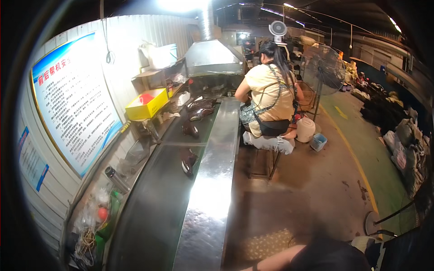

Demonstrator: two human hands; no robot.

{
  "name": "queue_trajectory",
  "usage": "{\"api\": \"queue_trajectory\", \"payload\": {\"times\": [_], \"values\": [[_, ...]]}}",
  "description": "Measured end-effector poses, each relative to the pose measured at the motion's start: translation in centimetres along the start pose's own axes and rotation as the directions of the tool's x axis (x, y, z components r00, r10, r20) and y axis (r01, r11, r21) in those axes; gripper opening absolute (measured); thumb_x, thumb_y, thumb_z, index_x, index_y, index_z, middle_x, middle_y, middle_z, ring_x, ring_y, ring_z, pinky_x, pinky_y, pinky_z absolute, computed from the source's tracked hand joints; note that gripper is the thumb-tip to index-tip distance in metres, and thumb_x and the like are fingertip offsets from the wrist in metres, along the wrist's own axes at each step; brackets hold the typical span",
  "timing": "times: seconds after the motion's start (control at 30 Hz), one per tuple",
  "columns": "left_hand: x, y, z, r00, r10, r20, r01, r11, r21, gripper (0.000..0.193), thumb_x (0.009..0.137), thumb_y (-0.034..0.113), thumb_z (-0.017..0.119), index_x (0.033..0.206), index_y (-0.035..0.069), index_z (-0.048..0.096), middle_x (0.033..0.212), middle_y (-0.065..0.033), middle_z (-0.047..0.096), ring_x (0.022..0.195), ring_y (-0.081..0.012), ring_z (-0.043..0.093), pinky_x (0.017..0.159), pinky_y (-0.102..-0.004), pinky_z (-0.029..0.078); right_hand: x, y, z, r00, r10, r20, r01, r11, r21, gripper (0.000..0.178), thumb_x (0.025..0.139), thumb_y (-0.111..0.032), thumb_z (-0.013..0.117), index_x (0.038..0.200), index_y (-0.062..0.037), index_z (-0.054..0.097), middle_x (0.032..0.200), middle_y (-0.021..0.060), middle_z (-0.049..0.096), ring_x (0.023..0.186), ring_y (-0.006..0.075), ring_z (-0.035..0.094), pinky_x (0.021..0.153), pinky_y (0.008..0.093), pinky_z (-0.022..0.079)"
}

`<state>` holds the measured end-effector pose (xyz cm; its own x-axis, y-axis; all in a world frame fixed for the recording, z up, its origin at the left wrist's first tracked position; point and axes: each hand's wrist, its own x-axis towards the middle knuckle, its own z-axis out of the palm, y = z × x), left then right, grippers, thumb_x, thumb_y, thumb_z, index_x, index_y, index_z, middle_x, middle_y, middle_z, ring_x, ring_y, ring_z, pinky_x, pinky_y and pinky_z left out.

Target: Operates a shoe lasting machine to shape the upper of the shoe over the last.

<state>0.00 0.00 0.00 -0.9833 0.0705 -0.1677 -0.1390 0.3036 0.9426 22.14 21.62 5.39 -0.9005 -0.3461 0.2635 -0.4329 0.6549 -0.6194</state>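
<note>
Neither of my hands shows in the head view. One bare forearm [278, 258] comes in at the lower edge, with a dark sleeve above it and a dark band near the wrist; its hand lies beyond the edge. To its left runs a long shiny metal ledge [208, 194] beside a dark conveyor belt [140, 212]. On the belt lie dark brown, glossy pieces that look like shoe uppers: a near one [188, 162], another [190, 129] farther along, and a cluster [201, 108] at the far end.
A co-worker [271, 86] sits on a padded stool [266, 143] ahead. A metal hood [213, 58] stands over the belt's far end. Left of the belt are a yellow box [147, 104], a flask [116, 179] and plastic bags. A floor fan [322, 70] and buckets [305, 129] stand right.
</note>
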Motion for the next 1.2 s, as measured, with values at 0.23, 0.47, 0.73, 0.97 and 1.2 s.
{"api": "queue_trajectory", "payload": {"times": [0.23, 0.47, 0.73, 0.97, 1.2], "values": [[-1.1, -4.0, -1.0, 0.989, 0.020, -0.148, 0.037, 0.926, 0.376, 0.049, 0.098, 0.038, 0.057, 0.104, -0.009, 0.067, 0.100, -0.0281, 0.069, 0.091, -0.0408, 0.066, 0.083, -0.0452, 0.051, 0.6, 1.7, -3.8, 0.990, 0.124, 0.067, -0.128, 0.592, 0.796, 0.068, 0.102, -0.028, 0.054, 0.155, -0.0041, 0.020, 0.160, 0.0131, 0.025, 0.149, 0.0276, 0.021, 0.122, 0.0397, 0.012], [-7.7, 5.2, 7.6, 0.879, -0.264, -0.397, 0.378, 0.894, 0.243, 0.063, 0.068, 0.035, 0.083, 0.111, -0.003, 0.056, 0.115, -0.0202, 0.064, 0.105, -0.0297, 0.063, 0.090, -0.0423, 0.050, -2.8, 2.6, -7.2, 0.980, -0.006, 0.199, -0.070, 0.924, 0.377, 0.078, 0.093, -0.024, 0.065, 0.155, -0.0031, 0.022, 0.159, 0.0195, 0.023, 0.150, 0.0338, 0.015, 0.122, 0.0498, 0.010], [-11.3, 5.5, 3.5, 0.816, -0.370, -0.443, 0.465, 0.877, 0.124, 0.053, 0.077, 0.038, 0.072, 0.112, -0.001, 0.064, 0.107, -0.0222, 0.068, 0.104, -0.0384, 0.065, 0.090, -0.0446, 0.051, -5.5, 10.8, -0.1, 0.825, 0.027, 0.565, -0.388, 0.753, 0.531, 0.095, 0.078, -0.020, 0.079, 0.153, 0.0017, 0.023, 0.155, 0.0258, 0.027, 0.146, 0.0383, 0.024, 0.120, 0.0421, 0.022], [-21.9, 9.3, -4.9, 0.630, -0.255, -0.734, 0.364, 0.931, -0.011, 0.054, 0.076, 0.045, 0.069, 0.105, -0.001, 0.064, 0.096, -0.0244, 0.068, 0.093, -0.0400, 0.067, 0.080, -0.0449, 0.051, 7.8, -3.3, -7.9, 0.608, 0.063, 0.791, -0.731, 0.433, 0.527, 0.066, 0.101, -0.030, 0.055, 0.155, -0.0057, 0.025, 0.151, 0.0114, 0.043, 0.132, 0.0256, 0.045, 0.110, 0.0432, 0.035], [-34.9, 12.9, -9.9, 0.353, -0.166, -0.921, 0.160, 0.980, -0.116, 0.037, 0.080, 0.036, 0.074, 0.094, 0.003, 0.063, 0.085, -0.0144, 0.069, 0.081, -0.0289, 0.068, 0.073, -0.0399, 0.050, 10.8, -9.6, 0.4, 0.343, -0.206, 0.916, -0.741, 0.540, 0.399, 0.060, 0.097, -0.039, 0.062, 0.142, -0.0012, 0.047, 0.134, 0.0105, 0.057, 0.121, 0.0232, 0.051, 0.104, 0.0387, 0.040]]}}
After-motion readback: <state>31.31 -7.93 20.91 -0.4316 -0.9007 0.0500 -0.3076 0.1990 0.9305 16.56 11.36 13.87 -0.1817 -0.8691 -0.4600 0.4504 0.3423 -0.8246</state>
